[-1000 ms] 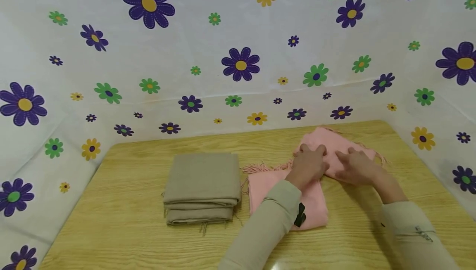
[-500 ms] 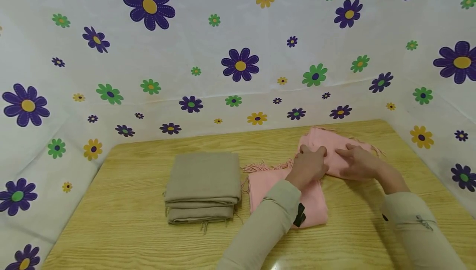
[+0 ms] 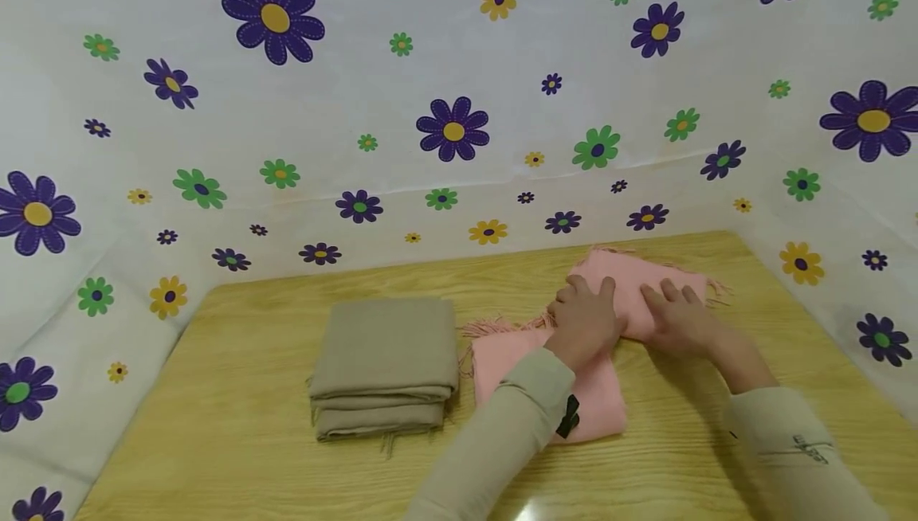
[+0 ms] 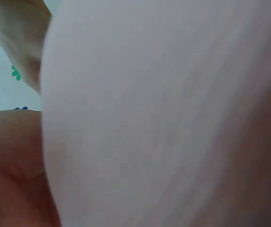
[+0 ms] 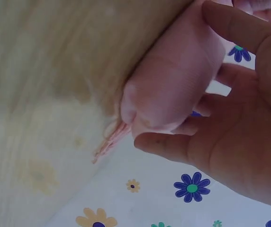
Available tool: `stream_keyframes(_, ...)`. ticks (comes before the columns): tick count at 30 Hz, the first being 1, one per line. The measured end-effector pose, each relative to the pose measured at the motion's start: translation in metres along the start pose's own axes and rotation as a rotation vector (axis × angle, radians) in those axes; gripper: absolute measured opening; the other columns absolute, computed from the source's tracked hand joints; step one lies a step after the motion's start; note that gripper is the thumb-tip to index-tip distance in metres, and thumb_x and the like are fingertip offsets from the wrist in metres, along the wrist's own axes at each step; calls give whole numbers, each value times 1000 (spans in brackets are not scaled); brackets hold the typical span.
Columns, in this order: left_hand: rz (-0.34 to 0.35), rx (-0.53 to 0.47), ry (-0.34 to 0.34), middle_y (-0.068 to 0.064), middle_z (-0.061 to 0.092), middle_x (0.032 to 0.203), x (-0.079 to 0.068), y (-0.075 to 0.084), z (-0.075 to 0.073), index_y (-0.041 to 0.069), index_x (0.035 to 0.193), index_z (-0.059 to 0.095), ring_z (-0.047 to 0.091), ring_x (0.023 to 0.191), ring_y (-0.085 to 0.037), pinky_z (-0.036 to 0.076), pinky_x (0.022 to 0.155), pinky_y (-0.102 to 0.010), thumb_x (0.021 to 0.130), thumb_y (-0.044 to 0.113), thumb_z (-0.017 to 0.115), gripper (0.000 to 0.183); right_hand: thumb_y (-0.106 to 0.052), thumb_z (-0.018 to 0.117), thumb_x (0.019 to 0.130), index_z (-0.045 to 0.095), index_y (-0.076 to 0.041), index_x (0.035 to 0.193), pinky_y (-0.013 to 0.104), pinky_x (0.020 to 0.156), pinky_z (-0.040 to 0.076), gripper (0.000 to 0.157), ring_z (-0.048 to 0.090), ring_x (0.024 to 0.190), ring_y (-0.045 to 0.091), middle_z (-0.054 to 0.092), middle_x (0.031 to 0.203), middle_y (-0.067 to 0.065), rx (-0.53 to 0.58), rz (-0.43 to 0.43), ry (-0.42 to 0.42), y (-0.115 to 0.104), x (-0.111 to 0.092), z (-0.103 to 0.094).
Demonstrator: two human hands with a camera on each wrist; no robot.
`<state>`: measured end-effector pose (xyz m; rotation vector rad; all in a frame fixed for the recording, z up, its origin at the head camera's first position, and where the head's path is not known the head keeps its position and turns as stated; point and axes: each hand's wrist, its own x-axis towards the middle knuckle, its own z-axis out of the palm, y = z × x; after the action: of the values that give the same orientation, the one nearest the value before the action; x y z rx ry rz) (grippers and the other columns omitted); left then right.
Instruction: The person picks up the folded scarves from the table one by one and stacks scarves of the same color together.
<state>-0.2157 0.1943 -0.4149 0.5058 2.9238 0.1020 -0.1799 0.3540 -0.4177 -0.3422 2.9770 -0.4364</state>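
Observation:
In the head view, a folded pink scarf with fringe lies at the back right of the table. My left hand rests on its left end, fingers spread and slightly bent. On its near right part rests my right hand, fingers apart. The right wrist view shows the right hand's fingers stretched along the rolled edge of the pink cloth. Blurred pale cloth fills most of the left wrist view and hides the left fingertips. Another folded pink scarf lies nearer, partly under my left forearm.
A stack of folded beige cloth with loose threads stands left of the pink scarves. All lie on a wood-grain table. A white flowered sheet hangs behind and along the sides. A small dark piece shows beside my left sleeve.
Both hands stay on the far pink scarf. The right hand's fingers have spread and settled on it. The scarf shifts slightly left and looks narrower; the whole view also drifts a little.

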Motion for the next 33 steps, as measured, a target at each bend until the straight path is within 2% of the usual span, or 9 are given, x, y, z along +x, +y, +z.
stream_keyframes(2,-9,45,15,-18,24,159,4,-5,1,39,156,22,41,134,-39,41,101,-53,96,66,43,69,-40,62,96,32,14,146,76,102,22,80,16,134,68,21,147,47,32,50,8,-4,0,5)
stream_keyframes(3,2,36,10,-18,19,162,6,-7,1,39,157,19,37,138,-39,38,105,-53,95,68,42,72,-41,62,96,31,13,147,77,101,22,81,14,134,69,19,148,47,41,56,18,-5,-1,6)
stream_keyframes(5,57,-27,-12,-18,16,163,11,-13,1,39,158,16,31,143,-40,35,109,-53,96,67,41,73,-41,61,96,30,14,147,78,100,22,81,13,134,69,17,148,48,77,66,41,-5,-1,8)
stream_keyframes(9,166,-167,-91,-21,12,163,18,-21,0,39,159,16,25,145,-38,33,112,-47,101,58,40,65,-29,57,99,28,18,146,77,104,15,73,6,135,68,8,146,52,236,106,91,0,-4,4)
stream_keyframes(12,191,-157,-104,-22,12,163,19,-22,1,41,159,16,24,146,-38,33,113,-47,102,55,40,63,-25,54,101,27,19,146,75,105,16,68,5,135,68,9,145,54,297,136,104,4,-5,1)
stream_keyframes(15,194,-135,-98,-23,11,163,17,-20,2,40,159,15,22,147,-38,32,114,-46,103,54,40,63,-26,53,102,28,18,146,74,104,22,67,9,135,68,18,143,52,280,132,87,7,-4,-1)
stream_keyframes(20,154,-124,-84,-25,11,162,14,-11,4,37,159,15,26,145,-39,33,113,-43,103,52,40,63,-23,54,102,29,19,145,73,103,24,65,14,133,68,24,141,52,256,90,70,14,-1,-1)
stream_keyframes(26,45,-105,-82,-23,12,162,8,3,5,35,160,15,30,143,-38,34,112,-43,103,53,40,64,-21,55,100,30,18,145,74,102,24,64,18,131,69,14,141,56,266,73,34,21,4,-5)
stream_keyframes(33,-39,-62,-64,-23,14,162,3,15,9,34,160,13,32,142,-39,34,112,-44,102,57,37,67,-26,57,100,27,11,149,75,104,20,69,15,133,68,3,148,51,346,108,-31,29,9,-10)
